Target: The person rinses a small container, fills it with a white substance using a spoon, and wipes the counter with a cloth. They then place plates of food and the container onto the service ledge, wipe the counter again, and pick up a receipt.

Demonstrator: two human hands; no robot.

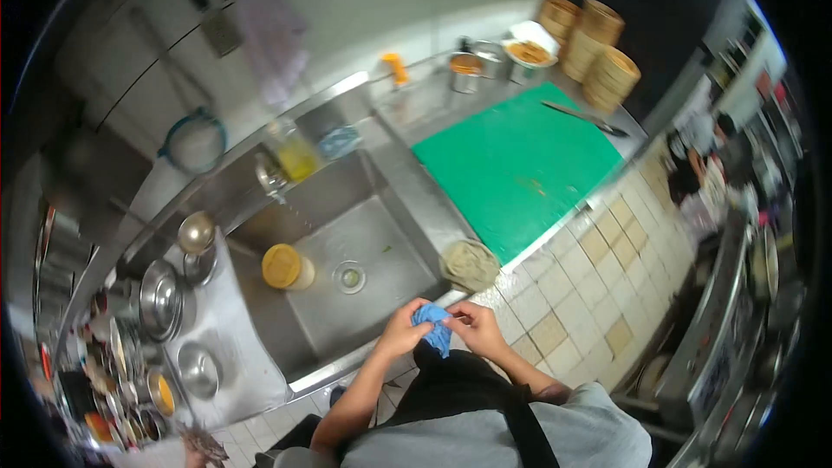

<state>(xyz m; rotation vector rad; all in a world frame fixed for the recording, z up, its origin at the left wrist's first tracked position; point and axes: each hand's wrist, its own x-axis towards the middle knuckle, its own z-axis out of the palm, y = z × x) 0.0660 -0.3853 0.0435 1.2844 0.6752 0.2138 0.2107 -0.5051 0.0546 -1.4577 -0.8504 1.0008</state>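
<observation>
A crumpled blue cloth (435, 329) is bunched between my two hands, close in front of the black apron at the sink's front edge. My left hand (402, 331) is closed round its left side, thumb across the front. From the other side, the fingers of my right hand (476, 330) pinch the cloth's right edge. Just beyond my right hand, a wrung, greyish-green rag (470, 265) lies on the counter corner. The steel sink (381, 225) opens ahead of my hands, with a yellow-lidded tub (284, 267) standing in its basin.
A green cutting board (520, 165) with a knife (585, 118) covers the right counter. Bamboo steamers (611, 80) and containers (466, 74) stand behind it. Steel bowls (199, 370) and a ladle (197, 232) are at left. Another person (698, 152) is at the far right.
</observation>
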